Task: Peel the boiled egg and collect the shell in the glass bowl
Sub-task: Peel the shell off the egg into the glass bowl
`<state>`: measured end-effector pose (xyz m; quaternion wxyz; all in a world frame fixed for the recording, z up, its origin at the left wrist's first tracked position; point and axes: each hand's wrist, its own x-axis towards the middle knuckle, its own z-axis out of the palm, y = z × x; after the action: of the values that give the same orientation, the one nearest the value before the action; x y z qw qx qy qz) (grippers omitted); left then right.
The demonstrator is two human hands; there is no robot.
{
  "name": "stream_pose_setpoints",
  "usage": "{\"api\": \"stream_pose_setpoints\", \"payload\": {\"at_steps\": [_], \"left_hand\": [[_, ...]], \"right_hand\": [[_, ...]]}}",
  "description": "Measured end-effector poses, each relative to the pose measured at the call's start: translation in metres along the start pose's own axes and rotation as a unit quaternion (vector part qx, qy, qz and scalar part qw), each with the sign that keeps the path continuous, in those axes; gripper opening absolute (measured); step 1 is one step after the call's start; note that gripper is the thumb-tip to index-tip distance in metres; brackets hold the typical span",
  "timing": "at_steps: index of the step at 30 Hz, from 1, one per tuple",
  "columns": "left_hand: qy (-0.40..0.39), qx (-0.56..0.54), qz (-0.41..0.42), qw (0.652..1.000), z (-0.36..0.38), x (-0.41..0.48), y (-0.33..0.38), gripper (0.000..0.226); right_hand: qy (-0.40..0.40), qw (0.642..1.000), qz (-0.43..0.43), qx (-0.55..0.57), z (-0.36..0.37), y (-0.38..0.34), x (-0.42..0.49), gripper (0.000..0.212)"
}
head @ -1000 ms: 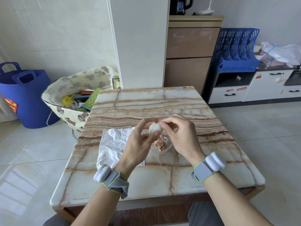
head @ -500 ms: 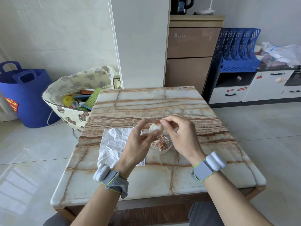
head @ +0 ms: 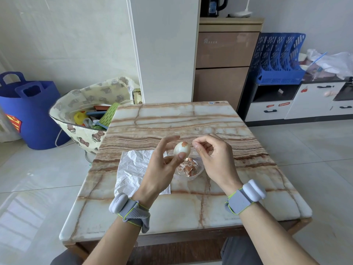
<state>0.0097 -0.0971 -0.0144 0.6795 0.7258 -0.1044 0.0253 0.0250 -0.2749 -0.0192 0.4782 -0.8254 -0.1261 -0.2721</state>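
Note:
The boiled egg point(head: 182, 149) is mostly bare white, with a small patch of brown shell left at its top. My left hand point(head: 162, 167) holds it between thumb and fingers, just above the glass bowl point(head: 198, 172). Brown shell pieces point(head: 189, 167) lie inside that bowl. My right hand point(head: 214, 157) hovers just right of the egg, apart from it, with thumb and forefinger pinched together; whether a shell fragment is between them cannot be made out.
A crumpled white paper sheet point(head: 133, 167) lies left of the bowl on the marble table point(head: 191, 119). A patterned bag of items point(head: 86, 115) and a blue tub point(head: 28, 109) stand on the floor at left. Cabinets stand behind.
My right hand has pulled away from the egg's top to the right, leaving a gap. The left hand has turned the egg a little, showing more bare white.

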Motion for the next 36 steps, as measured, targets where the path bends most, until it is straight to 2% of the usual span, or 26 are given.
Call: {"api": "stream_pose_setpoints", "payload": {"at_steps": [16,30,36], "left_hand": [[0.007,-0.006,-0.019,1.000,0.000,0.000,0.002,0.032],[0.012,0.006,-0.019,1.000,0.000,0.001,0.004,0.028],[0.007,0.014,-0.013,1.000,0.001,0.001,0.004,0.030]], "right_hand": [[-0.019,1.000,0.000,0.006,0.002,0.000,0.001,0.010],[0.002,1.000,0.016,-0.016,0.000,-0.001,0.000,0.012],[0.002,1.000,-0.021,0.015,-0.001,-0.009,0.001,0.008]]}}
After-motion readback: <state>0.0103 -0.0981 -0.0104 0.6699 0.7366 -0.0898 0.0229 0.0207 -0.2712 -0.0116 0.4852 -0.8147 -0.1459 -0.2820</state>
